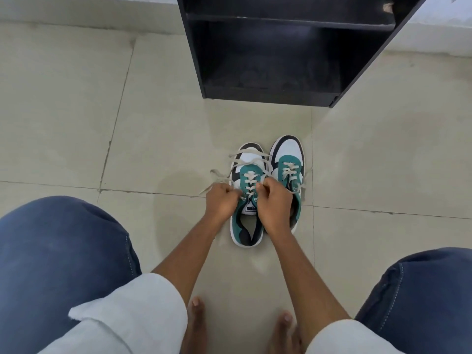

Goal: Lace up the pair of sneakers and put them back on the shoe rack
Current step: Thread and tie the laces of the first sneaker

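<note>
Two teal, white and black sneakers stand side by side on the tiled floor, toes pointing away from me. My left hand (pixel 221 200) and my right hand (pixel 274 203) sit over the left sneaker (pixel 246 226), each pinching one end of its cream lace (pixel 251 155) near the top eyelets. The loose lace ends loop out over the toe and to the left. The right sneaker (pixel 288 154) is laced, and my right hand partly hides its heel. The black shoe rack (pixel 275 95) stands just beyond the shoes, its lower shelf open toward me.
My knees in blue trousers (pixel 58 254) frame the view at the bottom left and right. My bare feet (pixel 196 325) rest on the floor in front of the shoes. A white wall base runs behind the rack.
</note>
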